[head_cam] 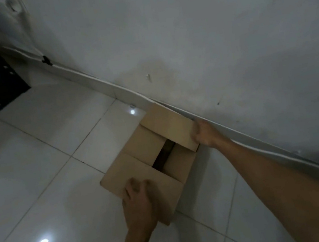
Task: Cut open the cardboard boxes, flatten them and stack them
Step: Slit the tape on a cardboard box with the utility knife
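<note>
Grey wall (pixel 182 33) takes up the top, white tiled floor (pixel 35 161) the lower left; cardboard box (pixel 137 145) sits on the floor around 6 o'clock, shoved against the wall, flaps partly open; right hand (pixel 203 133) at the box's 2 o'clock, fingers curled round the far flap's edge; left hand (pixel 138 199) at 7 o'clock, fingers bent over the near flap, gripping it

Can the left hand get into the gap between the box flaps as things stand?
Probably yes. The left hand rests on the near flap close to the dark gap; nothing covers it, and the right hand grips the far flap. Gap looks narrow: fingers only.
</note>
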Demonstrator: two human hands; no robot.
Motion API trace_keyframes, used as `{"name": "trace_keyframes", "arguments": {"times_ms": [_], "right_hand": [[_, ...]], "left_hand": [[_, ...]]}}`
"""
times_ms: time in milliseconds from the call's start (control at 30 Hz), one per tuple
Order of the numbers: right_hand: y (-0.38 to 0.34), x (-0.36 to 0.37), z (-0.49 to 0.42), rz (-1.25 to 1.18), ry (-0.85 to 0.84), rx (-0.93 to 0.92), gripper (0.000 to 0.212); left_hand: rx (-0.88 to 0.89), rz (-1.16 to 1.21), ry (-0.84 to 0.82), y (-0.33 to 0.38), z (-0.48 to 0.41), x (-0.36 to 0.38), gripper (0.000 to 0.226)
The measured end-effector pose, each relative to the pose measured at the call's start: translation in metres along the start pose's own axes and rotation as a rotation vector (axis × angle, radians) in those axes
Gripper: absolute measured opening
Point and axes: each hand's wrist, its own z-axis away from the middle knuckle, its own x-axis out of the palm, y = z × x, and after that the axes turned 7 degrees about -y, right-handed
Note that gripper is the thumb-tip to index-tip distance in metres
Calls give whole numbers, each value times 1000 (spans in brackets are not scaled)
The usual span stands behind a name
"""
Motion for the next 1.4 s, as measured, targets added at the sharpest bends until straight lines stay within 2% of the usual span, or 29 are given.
{"name": "trace_keyframes", "arguments": {"times_ms": [67, 133, 167, 233, 267, 367, 433, 533, 733, 800, 900, 1033, 1100, 1200, 1400], "right_hand": [[3, 13, -1, 82, 52, 43, 60], [5, 24, 6, 61, 52, 106, 71], [6, 29, 12, 31, 28, 129, 78], [12, 37, 28, -102, -23, 178, 84], [15, 41, 39, -190, -48, 205, 83], [20, 46, 83, -302, -118, 258, 68], [12, 37, 117, -322, -138, 268, 59], [-12, 0, 173, -375, -126, 281, 57], [-83, -141, 302, -421, -30, 280, 51], [-111, -196, 346, -428, 21, 275, 47], [-152, -275, 412, -422, 52, 250, 47], [-189, -363, 501, -377, 82, 194, 54], [-200, -400, 547, -368, 109, 162, 61], [-203, -447, 617, -375, 166, 120, 60], [-156, -508, 754, -413, 263, 123, 55]], "left_hand": [[-138, 198, 128, -4, 1, 3, 64], [-397, 521, 124, -10, 4, 1, 94], [-471, 680, 124, -15, 5, -1, 102], [-463, 920, 110, -28, 9, -2, 104], [-454, 958, 89, -37, 12, -3, 102], [-461, 905, 5, -60, 26, -11, 97], [-419, 867, 5, -42, 50, -60, 97], [-402, 832, 4, -11, 85, -144, 90], [-368, 718, -48, 56, 168, -329, 94], [-339, 707, -61, 80, 198, -390, 88], [-311, 676, -57, 111, 238, -471, 64], [-271, 622, -77, 151, 295, -565, 68], [-228, 639, -80, 172, 324, -602, 70], [-194, 613, -57, 208, 370, -646, 69], [-68, 618, -129, 290, 468, -685, 79]]}}
